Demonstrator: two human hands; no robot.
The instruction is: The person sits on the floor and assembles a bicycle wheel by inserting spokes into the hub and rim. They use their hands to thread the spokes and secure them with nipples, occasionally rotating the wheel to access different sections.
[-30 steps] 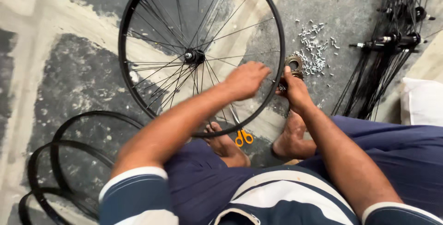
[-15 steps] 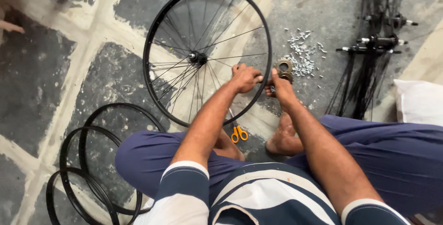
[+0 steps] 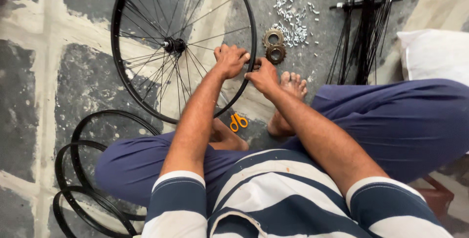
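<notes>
Both hands, left hand [image 3: 229, 60] and right hand [image 3: 264, 76], have fingers closed on the wheel [image 3: 183, 47] rim's near edge; bare floor [image 3: 29, 96] lies left.

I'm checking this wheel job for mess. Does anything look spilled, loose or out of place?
Yes. Small silver bits lie scattered loose on the floor beside two sprockets. Orange-handled scissors lie under the wheel by the bare feet. Both hands, left hand and right hand, are at the rim.

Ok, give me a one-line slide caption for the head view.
Seated on the floor, left hand and right hand grip a spoked bicycle wheel's rim beside two sprockets.
</notes>
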